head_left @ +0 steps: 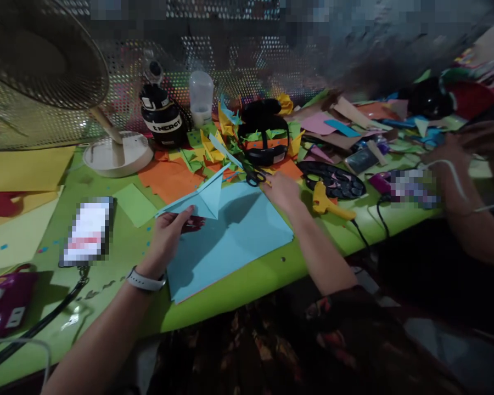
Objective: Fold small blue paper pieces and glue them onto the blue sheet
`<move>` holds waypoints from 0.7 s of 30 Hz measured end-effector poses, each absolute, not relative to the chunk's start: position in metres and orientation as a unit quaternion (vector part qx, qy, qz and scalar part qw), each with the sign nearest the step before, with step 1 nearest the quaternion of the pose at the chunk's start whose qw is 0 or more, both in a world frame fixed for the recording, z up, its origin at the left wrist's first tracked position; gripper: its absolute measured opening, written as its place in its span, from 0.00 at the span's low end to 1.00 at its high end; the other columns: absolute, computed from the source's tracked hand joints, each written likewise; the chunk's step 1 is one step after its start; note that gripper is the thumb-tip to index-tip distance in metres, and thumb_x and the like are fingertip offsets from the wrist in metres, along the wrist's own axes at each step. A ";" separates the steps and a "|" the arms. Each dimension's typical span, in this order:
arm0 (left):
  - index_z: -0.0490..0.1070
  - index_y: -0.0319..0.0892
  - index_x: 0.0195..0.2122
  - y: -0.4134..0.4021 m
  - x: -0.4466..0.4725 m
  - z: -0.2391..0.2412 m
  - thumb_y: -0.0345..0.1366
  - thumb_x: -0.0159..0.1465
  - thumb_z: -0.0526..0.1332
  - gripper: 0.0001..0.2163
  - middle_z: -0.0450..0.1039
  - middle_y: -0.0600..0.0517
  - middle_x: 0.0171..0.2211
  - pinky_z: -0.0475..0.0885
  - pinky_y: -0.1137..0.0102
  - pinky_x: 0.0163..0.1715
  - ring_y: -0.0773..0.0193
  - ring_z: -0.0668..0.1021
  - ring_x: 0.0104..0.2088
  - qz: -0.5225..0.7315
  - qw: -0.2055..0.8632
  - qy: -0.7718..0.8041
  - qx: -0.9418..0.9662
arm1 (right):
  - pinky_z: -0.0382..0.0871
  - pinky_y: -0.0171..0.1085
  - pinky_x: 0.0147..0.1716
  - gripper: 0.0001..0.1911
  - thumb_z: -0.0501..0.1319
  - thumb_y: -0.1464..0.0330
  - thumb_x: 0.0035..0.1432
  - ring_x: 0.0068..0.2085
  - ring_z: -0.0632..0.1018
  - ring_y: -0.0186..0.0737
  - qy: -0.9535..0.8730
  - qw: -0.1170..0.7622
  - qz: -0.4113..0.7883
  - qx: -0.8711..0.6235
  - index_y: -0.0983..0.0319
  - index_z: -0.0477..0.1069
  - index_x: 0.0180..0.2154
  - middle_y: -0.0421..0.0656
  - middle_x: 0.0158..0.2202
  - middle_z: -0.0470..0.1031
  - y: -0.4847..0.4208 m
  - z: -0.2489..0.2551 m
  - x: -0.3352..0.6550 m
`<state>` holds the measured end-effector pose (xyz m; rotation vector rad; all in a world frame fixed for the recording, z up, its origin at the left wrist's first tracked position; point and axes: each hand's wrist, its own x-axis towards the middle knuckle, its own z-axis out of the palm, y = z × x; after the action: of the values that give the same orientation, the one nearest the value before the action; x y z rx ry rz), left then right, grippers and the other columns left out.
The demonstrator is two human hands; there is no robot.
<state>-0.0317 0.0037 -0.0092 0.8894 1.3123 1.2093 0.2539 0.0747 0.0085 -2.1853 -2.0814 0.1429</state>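
My left hand [168, 233] pinches a folded light-blue paper piece [201, 197] and holds it just above a large light-blue paper sheet [234, 236] on the green table [119, 247]. A white watch sits on that wrist. My right hand [282, 192] reaches forward past the sheet's far corner, its fingers at the handles of black scissors [253, 176]. Whether it grips them I cannot make out.
A fan [45, 71] stands far left on a white base. A phone [88, 230] lies left of the sheet, yellow paper beyond it. An "ENERGY" bottle [162, 118], a clear cup [201, 99], paper scraps, a yellow glue gun [327, 202] and another person's arm [465, 197] fill the right.
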 end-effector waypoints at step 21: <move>0.78 0.37 0.23 0.004 -0.027 -0.004 0.44 0.56 0.68 0.14 0.78 0.46 0.21 0.72 0.75 0.22 0.65 0.78 0.21 0.459 0.501 0.580 0.450 | 0.72 0.44 0.43 0.25 0.72 0.64 0.43 0.49 0.79 0.58 -0.722 -0.048 0.099 -0.683 0.69 0.78 0.44 0.60 0.46 0.79 0.141 0.045 0.228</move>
<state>-0.0267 0.0036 -0.0039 1.0878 1.4010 1.1098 0.2284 0.1412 0.0454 -2.2155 -2.3396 0.3195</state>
